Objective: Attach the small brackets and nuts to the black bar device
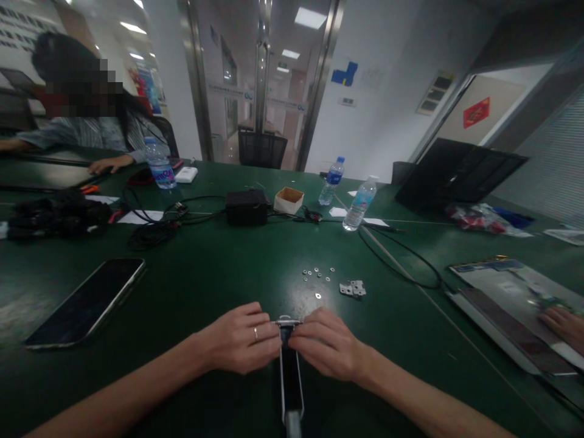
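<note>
A long dark bar with silver edges (pixel 291 377) lies on the green table (pixel 205 286), running toward me. My left hand (pixel 241 345) and my right hand (pixel 326 342) meet at its far end, fingers pinched on a small silver metal piece (pixel 286 320) fitted there. Several small washers (pixel 318 274) lie scattered just beyond my hands. To their right sits a small silver hinge-like bracket (pixel 353 288).
A phone (pixel 86 301) lies face up at left. Further back are a black box (pixel 247 207) with cables, a small cardboard box (pixel 288 199) and three water bottles (pixel 359 204). An open laptop (pixel 456 173) stands right. Another person sits far left; another person's hand (pixel 566 325) rests on a board.
</note>
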Motion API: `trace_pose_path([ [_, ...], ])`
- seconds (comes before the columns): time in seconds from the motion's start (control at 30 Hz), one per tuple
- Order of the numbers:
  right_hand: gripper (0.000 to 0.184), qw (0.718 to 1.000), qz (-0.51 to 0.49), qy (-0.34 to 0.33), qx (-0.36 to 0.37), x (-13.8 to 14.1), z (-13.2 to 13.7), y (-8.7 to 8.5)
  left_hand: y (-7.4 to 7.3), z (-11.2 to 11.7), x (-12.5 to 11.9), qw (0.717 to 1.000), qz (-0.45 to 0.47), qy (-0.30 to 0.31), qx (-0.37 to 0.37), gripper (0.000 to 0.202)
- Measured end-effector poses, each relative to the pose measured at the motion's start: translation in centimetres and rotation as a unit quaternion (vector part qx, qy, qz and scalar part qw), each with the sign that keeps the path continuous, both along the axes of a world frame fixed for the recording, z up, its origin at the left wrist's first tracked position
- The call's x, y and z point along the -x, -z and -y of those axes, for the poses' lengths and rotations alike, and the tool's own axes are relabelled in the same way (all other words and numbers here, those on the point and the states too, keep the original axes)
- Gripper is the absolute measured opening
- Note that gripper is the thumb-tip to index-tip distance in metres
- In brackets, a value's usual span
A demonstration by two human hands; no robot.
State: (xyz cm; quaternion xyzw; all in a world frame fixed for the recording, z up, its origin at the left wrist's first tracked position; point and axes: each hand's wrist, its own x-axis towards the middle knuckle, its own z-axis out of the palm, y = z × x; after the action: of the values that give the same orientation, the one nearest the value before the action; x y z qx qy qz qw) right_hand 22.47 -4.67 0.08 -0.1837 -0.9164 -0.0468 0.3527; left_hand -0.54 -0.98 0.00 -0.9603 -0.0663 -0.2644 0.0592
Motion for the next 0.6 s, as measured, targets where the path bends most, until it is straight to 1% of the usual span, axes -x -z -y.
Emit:
trace_pose_path([
  [0.07, 0.019, 1.0, -0.006, -0.023, -0.011, 0.6, 0.5, 0.0, -0.3, 0.4, 0.0, 0.998, -0.034, 0.052, -0.015, 0.022],
  [0.13, 0.019, 0.999, -0.014, -0.028, -0.01, 0.8, 0.8, 0.0, -0.5, 0.6, -0.1, 0.996, -0.048, 0.075, -0.013, 0.024],
  [0.27, 0.018, 0.999, -0.021, -0.03, 0.003, 1.0, 0.7, 0.1, -0.5, 0.6, 0.0, 0.997, -0.038, 0.068, 0.006, 0.024],
  [0.37, 0.015, 0.999, -0.03, -0.037, 0.009, 1.2, 0.6, 0.2, -0.3, 0.4, 0.2, 0.997, -0.009, 0.075, -0.003, 0.023],
  [0.43, 0.013, 0.999, -0.027, -0.036, 0.015, 1.3, 0.5, 0.4, -0.3, 0.4, 0.2, 0.997, -0.01, 0.081, -0.002, 0.022],
  [0.6, 0.01, 0.999, -0.016, -0.009, 0.051, 1.5, 0.6, 0.8, -0.4, 0.5, 0.2, 0.996, -0.023, 0.075, 0.047, 0.023],
])
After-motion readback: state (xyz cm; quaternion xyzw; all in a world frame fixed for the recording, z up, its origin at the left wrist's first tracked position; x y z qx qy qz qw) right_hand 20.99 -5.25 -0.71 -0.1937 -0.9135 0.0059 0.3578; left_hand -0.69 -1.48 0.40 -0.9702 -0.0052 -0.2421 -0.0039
